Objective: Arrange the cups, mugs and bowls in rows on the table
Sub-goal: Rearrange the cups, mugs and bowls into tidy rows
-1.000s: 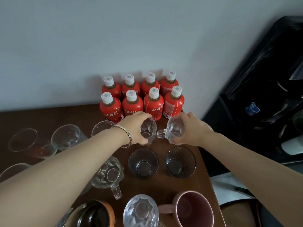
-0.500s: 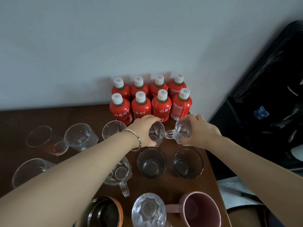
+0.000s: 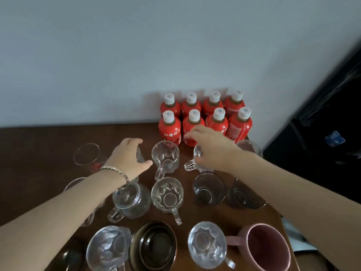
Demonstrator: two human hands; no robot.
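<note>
Shifted: left hand (image 3: 129, 159) now off its glass mug (image 3: 166, 156), fingers apart, reaching at nine o'clock for a half-hidden glass. Right hand (image 3: 213, 151) clamped on second mug (image 3: 196, 160), counter (image 3: 39, 149) back row, before red bottles (image 3: 205, 118). Row forming.

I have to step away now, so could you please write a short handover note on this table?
Left hand: curled round a clear glass, grip partly hidden.
Right hand: on top of a glass mug in the back row.
Done: glass mugs and dark glass cups sit in rough rows before the red bottles; pink mug at front right.
Left: the clear glasses at far left are unaligned.
</note>
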